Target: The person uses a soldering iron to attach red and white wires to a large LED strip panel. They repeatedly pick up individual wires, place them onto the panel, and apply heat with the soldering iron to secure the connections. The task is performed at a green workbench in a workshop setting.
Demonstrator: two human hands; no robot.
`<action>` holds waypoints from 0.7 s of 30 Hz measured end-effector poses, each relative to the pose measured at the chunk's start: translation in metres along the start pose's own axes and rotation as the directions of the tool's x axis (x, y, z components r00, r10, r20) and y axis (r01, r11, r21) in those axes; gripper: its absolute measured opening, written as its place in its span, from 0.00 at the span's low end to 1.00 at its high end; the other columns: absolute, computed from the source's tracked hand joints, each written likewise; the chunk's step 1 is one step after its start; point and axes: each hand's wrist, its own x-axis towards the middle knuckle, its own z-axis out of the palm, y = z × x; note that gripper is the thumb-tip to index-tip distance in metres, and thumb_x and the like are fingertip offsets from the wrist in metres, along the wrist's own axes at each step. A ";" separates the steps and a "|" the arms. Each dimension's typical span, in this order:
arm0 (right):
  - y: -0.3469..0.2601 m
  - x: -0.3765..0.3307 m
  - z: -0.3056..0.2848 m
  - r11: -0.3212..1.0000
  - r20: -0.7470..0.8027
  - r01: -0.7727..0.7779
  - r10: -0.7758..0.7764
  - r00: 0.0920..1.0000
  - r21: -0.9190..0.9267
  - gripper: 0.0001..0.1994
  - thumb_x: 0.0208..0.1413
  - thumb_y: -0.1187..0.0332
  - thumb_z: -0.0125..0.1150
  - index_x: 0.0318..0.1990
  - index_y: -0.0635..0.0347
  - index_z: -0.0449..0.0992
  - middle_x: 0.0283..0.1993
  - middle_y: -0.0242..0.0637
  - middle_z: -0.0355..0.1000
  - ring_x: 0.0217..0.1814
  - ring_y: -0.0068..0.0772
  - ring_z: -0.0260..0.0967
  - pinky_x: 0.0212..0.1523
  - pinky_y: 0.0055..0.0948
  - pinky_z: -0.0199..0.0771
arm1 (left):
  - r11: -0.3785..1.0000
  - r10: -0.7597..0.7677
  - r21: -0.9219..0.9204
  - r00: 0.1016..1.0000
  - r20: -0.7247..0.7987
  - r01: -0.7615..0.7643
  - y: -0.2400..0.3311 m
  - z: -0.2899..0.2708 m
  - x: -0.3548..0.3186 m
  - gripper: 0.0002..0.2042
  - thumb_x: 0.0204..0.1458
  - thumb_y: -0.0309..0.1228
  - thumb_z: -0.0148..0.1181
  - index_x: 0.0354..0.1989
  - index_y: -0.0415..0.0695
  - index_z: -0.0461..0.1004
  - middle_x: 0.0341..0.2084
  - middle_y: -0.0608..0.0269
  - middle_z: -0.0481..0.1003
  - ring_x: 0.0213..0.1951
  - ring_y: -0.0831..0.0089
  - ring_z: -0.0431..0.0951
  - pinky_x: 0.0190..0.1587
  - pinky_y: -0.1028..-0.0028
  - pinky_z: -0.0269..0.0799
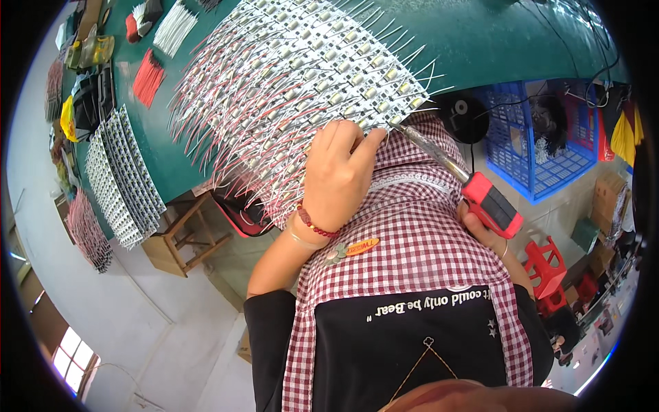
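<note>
A large white panel of small circuit boards (302,65) lies on the green table, its near edge reaching toward my lap. Rows of yellowish components cover it, and many thin red and white wires stick out along its sides. My left hand (338,175) is closed at the near edge of the panel, fingertips pinched together; whatever is between them is hidden. In my right hand (480,230) is a soldering iron (473,185) with a red and black handle. Its metal tip points at the panel's near corner, close to my left fingertips.
More board panels (123,175) hang over the left table edge. Bundles of red wires (147,77) and white wires (176,27) lie on the green table (480,41). A blue crate (535,165), a black round object (463,117) and red stools (547,268) are at the right.
</note>
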 end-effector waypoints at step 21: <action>-0.005 0.008 0.002 0.992 0.004 0.094 -0.094 0.996 -0.089 0.07 0.39 0.71 0.67 0.28 0.60 0.76 0.28 0.39 0.73 0.26 0.40 0.70 0.29 0.35 0.69 | 0.996 0.040 0.078 0.998 -0.045 -0.037 0.002 0.008 -0.005 0.16 0.39 0.16 0.61 0.40 0.41 0.78 0.26 0.62 0.66 0.30 0.65 0.68 0.33 0.67 0.64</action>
